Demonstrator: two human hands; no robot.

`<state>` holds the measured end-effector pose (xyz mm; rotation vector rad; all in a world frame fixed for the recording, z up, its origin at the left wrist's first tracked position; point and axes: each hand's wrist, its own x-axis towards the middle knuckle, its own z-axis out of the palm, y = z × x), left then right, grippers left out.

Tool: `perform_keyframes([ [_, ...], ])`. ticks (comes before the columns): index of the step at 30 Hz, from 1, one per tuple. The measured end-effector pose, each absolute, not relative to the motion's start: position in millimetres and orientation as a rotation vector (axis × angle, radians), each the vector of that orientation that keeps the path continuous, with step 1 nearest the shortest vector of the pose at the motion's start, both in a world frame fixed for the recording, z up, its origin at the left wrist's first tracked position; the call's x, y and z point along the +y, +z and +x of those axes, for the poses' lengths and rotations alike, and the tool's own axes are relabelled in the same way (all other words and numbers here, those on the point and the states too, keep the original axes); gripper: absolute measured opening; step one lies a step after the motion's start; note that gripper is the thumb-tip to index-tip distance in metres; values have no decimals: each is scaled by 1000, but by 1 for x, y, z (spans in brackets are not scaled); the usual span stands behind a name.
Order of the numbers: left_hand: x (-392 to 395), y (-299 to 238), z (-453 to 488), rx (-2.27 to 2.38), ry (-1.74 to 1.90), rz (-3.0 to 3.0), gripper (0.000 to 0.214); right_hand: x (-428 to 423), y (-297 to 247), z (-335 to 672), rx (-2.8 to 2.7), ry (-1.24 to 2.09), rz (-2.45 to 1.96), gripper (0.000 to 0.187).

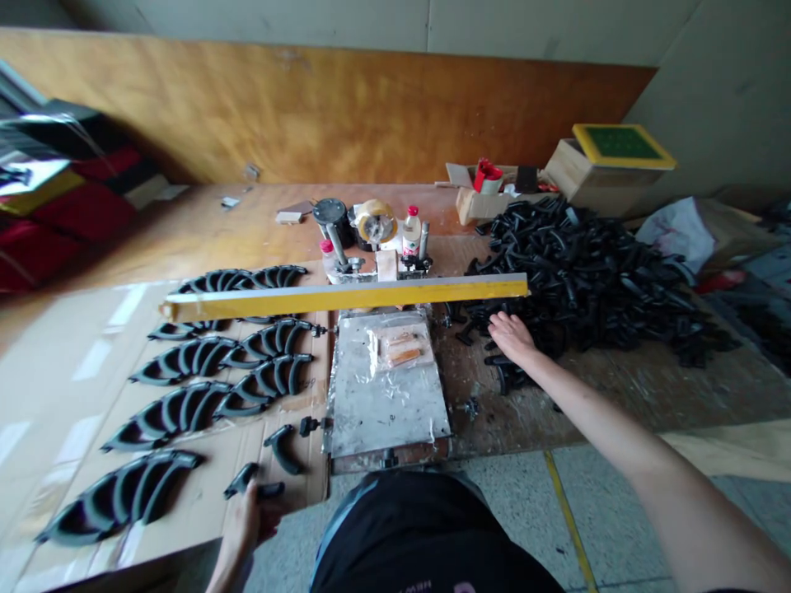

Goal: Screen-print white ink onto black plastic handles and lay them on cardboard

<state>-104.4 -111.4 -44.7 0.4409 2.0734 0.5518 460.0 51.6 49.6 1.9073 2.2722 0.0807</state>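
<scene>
At the front edge of the cardboard sheet, my left hand (248, 517) is closed on a black curved handle (241, 479); its fingers are partly hidden. Another black curved piece (285, 450) lies just beyond it. Further left, rows of the same pieces (166, 418) stand nested on the cardboard. My right hand (512, 336) reaches out to the near left edge of a heap of loose black parts (574, 263). Its fingers are stretched out, with nothing visibly held. Between the hands is a flat metal plate fixture (389, 412) with a small orange-marked pad (403, 354).
A long yellow-edged bar (346, 297) spans above the fixture. Behind it stand a red-capped bottle (411, 232), a tape roll (376, 222) and a dark can (331, 219). Cartons (602, 177) stand at the back right, red boxes (80, 210) at the left. Knobs jut from the fixture's sides.
</scene>
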Motion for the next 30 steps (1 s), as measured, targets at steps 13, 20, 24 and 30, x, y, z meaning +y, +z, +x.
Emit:
perform_keyframes([
  [13, -54, 8, -112, 1997, 411, 966, 48, 65, 69, 452, 2535, -749, 2525, 52],
  [20, 29, 104, -23, 1641, 1058, 1230, 48, 78, 35, 319, 3038, -1027, 1919, 31],
  [24, 58, 153, 15, 1368, 1442, 1206, 47, 76, 15, 295, 3097, -530, 1774, 33],
  [30, 70, 181, 36, 1151, 1477, 1145, 47, 65, 19, 293, 3090, -327, 1610, 36],
])
